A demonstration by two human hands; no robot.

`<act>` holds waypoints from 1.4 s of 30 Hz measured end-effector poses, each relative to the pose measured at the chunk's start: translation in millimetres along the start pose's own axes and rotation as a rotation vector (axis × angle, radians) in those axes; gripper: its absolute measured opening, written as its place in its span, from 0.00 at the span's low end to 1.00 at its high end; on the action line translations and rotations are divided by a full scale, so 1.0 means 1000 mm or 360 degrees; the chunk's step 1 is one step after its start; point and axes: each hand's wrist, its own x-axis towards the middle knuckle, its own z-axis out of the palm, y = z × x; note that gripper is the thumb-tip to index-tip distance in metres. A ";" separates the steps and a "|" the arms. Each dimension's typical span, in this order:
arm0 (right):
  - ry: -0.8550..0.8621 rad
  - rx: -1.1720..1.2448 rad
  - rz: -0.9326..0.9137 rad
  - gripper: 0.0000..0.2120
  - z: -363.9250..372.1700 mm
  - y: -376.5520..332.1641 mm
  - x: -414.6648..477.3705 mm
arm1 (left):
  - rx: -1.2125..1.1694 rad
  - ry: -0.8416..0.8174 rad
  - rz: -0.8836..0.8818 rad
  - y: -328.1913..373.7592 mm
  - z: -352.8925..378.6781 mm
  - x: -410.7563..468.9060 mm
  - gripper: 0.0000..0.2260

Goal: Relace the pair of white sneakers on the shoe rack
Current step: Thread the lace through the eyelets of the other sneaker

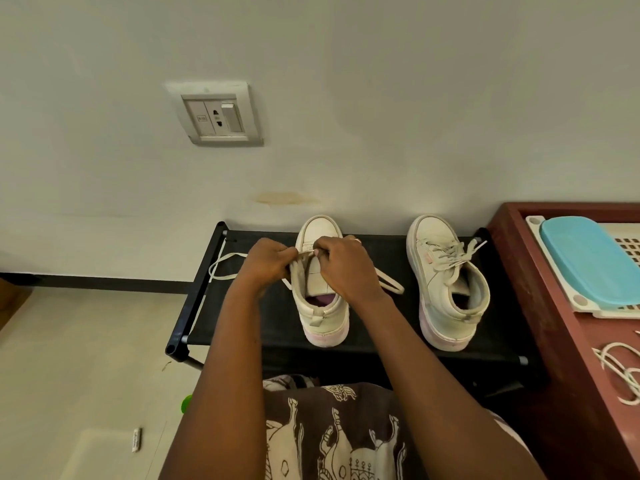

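Two white sneakers stand on the black shoe rack (381, 327), toes toward the far wall. Both hands are at the left sneaker (323, 317). The left hand (268, 261) and right hand (346, 268) each pinch its lace (394, 284) over the far eyelets, and the loose ends trail out to either side. The right sneaker (450, 299), already laced, sits well apart to the right, untouched.

The eyelets of the white high-top sneaker (322, 306) and part of its flat white lace (393, 285) are covered by the left hand (266, 263) and the right hand (346, 265). The light blue plastic lid (588, 261) and the coiled white cord (620, 368) are cut by the right edge.
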 end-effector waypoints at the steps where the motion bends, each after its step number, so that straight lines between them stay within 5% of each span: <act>1: 0.0017 0.0022 0.0026 0.13 0.000 0.000 0.001 | -0.0089 -0.0008 -0.0021 -0.004 0.000 0.001 0.14; 7: 0.0044 0.0301 0.0170 0.12 -0.001 0.003 0.006 | -0.0456 -0.0046 -0.0130 -0.012 0.002 0.005 0.10; 15: 0.0012 -0.0050 0.0046 0.12 0.004 -0.001 0.014 | -0.0696 -0.0112 -0.0161 -0.015 0.004 0.006 0.08; 29: -0.0051 -0.0429 -0.0021 0.14 0.015 -0.009 0.021 | -0.0692 -0.0164 -0.0112 -0.017 0.000 0.009 0.08; 35: 0.0007 -0.0471 -0.0022 0.13 0.015 -0.010 0.018 | -0.0923 -0.0216 -0.0196 -0.017 -0.001 0.009 0.08; 42: -0.0041 -0.0357 0.0125 0.13 0.012 -0.010 0.013 | -0.0744 -0.0171 -0.0297 -0.014 0.004 0.009 0.08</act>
